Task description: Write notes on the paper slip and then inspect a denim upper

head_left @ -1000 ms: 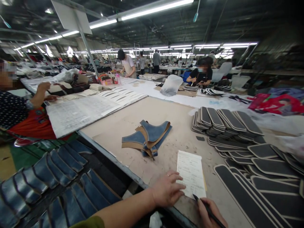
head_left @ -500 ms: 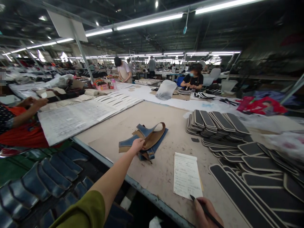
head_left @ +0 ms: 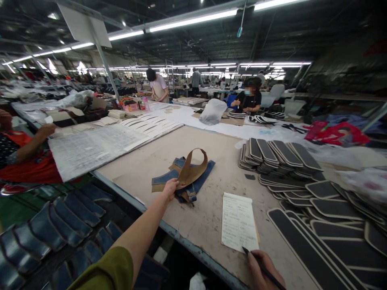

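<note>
Near the table's front edge, my left hand (head_left: 171, 189) pinches the end of a brown strip (head_left: 193, 173) that curls up into a loop. Blue and brown pieces (head_left: 165, 179) lie in a small pile under and beside it. My right hand (head_left: 263, 269), at the bottom right, is closed around a black pen (head_left: 266, 272). The pen's tip touches the lower edge of a notepad (head_left: 239, 221) covered in handwriting, which lies flat on the table.
Stacks of dark, pale-edged panels (head_left: 281, 155) cover the right side of the table (head_left: 127, 173). White sheets (head_left: 96, 143) lie at the left. Blue curved pieces (head_left: 57, 217) sit below the left edge. A person's arm (head_left: 33, 143) is at far left; two people work across the table.
My left hand has moved slightly left and the brown strip now stands up in a taller loop. The person's arm at far left has shifted. My right hand is nearly unmoved.
</note>
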Action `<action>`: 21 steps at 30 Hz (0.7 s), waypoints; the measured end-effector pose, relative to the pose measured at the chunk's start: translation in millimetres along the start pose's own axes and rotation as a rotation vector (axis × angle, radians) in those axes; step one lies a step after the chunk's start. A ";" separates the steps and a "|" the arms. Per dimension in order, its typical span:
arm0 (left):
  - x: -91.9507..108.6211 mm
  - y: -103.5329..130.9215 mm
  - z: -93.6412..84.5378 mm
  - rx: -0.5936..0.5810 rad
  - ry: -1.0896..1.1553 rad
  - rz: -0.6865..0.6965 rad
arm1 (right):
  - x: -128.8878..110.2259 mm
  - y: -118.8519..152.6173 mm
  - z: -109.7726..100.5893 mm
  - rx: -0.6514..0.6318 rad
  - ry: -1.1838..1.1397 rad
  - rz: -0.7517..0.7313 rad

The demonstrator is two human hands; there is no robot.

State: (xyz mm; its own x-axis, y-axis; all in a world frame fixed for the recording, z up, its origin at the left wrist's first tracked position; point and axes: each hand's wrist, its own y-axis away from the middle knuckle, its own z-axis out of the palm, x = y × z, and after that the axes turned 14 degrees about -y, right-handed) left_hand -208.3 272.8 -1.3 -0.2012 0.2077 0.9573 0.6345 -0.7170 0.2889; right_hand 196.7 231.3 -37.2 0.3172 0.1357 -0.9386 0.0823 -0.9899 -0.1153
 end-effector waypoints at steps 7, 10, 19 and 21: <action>-2.4 3.4 -0.9 -0.049 0.079 0.008 | 19.4 -6.5 -6.8 -0.078 0.026 -0.070; -3.4 4.0 -0.4 -0.054 0.089 0.017 | 22.7 -8.5 -8.8 -0.109 0.031 -0.120; -1.3 4.3 -0.5 -0.043 0.072 0.004 | 19.6 -6.8 -6.0 -0.089 -0.004 -0.185; -1.8 4.9 -0.2 -0.046 0.067 0.007 | 22.8 -7.0 -6.0 -0.089 -0.009 -0.180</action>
State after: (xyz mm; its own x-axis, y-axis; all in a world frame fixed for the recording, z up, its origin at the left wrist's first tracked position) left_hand -205.0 268.8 -1.5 -0.2471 0.1588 0.9559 0.6011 -0.7486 0.2797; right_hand 209.1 241.5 -55.9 0.2819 0.3090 -0.9083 0.2200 -0.9423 -0.2523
